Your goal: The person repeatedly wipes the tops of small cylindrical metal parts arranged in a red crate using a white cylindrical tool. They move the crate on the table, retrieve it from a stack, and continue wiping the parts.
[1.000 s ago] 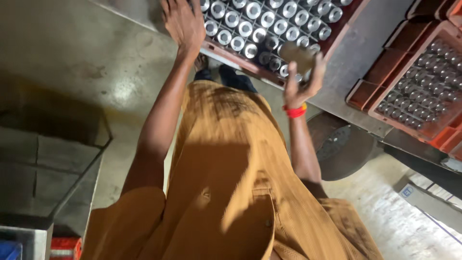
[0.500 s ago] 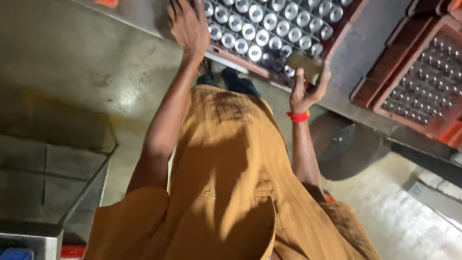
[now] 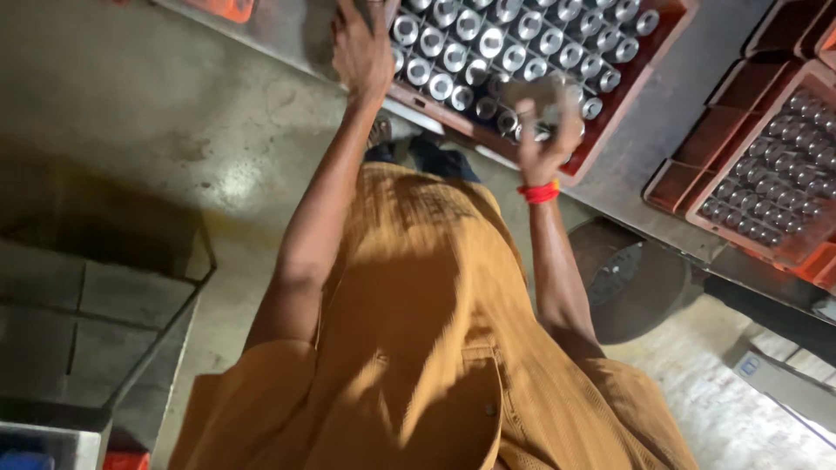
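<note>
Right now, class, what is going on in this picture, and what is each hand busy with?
A person in a mustard shirt stands over a red crate packed with rows of shiny metal cylinders. The left hand rests on the crate's near corner. The right hand, with a red wristband, holds one blurred metal part above the crate's edge. Another filled crate sits further right.

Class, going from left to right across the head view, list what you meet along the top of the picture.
Concrete floor → left hand → red crate of metal cylinders → right hand → second red crate of cylinders.
</note>
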Demonstrator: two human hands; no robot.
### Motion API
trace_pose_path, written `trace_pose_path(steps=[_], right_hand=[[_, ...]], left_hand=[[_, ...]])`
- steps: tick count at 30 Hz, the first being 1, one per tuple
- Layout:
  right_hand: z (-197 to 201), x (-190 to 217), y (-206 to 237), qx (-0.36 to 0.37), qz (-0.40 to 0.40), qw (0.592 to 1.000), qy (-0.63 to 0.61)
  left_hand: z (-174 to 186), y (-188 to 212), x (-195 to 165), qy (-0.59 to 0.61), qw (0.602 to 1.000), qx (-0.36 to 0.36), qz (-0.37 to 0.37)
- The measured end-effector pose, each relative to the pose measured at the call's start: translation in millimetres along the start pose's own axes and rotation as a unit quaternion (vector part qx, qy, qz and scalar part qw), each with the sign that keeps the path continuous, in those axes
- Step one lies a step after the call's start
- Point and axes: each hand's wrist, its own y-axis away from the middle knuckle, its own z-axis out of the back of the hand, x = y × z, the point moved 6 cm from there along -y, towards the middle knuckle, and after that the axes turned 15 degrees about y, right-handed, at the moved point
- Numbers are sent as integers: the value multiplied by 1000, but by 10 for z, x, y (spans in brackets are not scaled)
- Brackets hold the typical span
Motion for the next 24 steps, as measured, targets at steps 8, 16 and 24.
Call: trace_pose_path(steps=[8,16,24], right_hand=[[-205,-61,-232,-10,-2,995,-104],[-512,30,-352,14,26,997,-68],[-443,405,-370,147,38,986,-76]], left_hand=[[14,71,-104,18,999,-8,-39],[-17,76,-4,60,998,8,-28],[5,88,80,21,999,29,16]])
